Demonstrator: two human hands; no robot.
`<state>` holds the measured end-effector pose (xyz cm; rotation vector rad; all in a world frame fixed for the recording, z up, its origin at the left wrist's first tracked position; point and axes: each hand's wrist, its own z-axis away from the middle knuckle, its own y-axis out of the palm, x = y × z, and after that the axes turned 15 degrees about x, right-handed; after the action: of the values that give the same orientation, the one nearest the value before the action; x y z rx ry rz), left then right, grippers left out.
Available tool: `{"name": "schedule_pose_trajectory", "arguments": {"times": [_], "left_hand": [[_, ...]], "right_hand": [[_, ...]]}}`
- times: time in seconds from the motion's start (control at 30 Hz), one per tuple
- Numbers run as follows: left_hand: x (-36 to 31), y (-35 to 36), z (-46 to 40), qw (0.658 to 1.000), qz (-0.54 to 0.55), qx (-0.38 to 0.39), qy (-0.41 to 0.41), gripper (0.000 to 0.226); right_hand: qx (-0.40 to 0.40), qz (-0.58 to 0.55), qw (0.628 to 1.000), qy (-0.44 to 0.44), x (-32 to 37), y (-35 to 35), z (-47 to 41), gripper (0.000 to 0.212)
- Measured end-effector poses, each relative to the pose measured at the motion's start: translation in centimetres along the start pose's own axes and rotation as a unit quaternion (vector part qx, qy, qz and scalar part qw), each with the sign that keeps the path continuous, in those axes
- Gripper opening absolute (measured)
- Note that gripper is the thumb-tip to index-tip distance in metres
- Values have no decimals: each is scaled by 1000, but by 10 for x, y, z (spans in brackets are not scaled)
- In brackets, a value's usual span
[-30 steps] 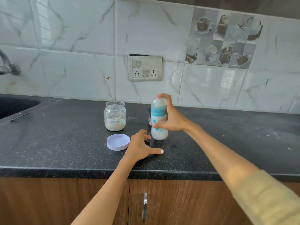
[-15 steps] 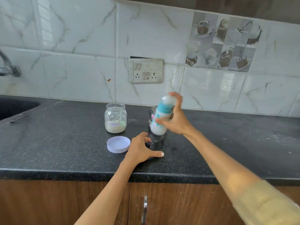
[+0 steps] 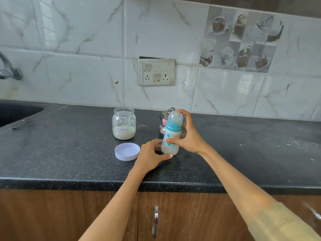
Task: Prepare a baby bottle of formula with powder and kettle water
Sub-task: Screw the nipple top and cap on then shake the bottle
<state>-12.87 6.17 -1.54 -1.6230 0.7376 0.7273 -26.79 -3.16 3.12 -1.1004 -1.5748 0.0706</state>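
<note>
Worktop [image 3: 243,153] of dark speckled stone runs bare to the right, its front edge near the forearms, a sink [image 3: 15,112] at far left. Baby bottle [image 3: 171,134], capped, teal-collared, milky liquid low inside, stands nearly upright just above the surface, in front of a steel kettle [image 3: 164,119]. Right hand [image 3: 188,136] has its grip closed around the bottle, forefinger over the cap. Left hand [image 3: 152,153] cups loosely at the bottle's base, thumb beneath, beside the loose lid [image 3: 127,151] and open formula jar [image 3: 123,124]
</note>
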Motion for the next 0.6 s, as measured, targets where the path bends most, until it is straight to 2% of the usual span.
{"name": "schedule_pose_trajectory", "arguments": {"times": [0.1, 0.23, 0.4, 0.6], "left_hand": [[0, 1, -2, 1000, -8, -2, -1, 50], [-1, 1, -2, 1000, -15, -8, -5, 47], [-3, 1, -2, 1000, -30, -3, -10, 49], [-3, 1, -1, 999, -38, 3, -11, 50]], "right_hand": [[1, -13, 1000, 9, -3, 3, 1, 102], [-15, -62, 997, 37, -12, 8, 3, 103], [-45, -85, 991, 92, -19, 18, 11, 69], [-48, -114, 986, 115, -23, 24, 19, 63]]}}
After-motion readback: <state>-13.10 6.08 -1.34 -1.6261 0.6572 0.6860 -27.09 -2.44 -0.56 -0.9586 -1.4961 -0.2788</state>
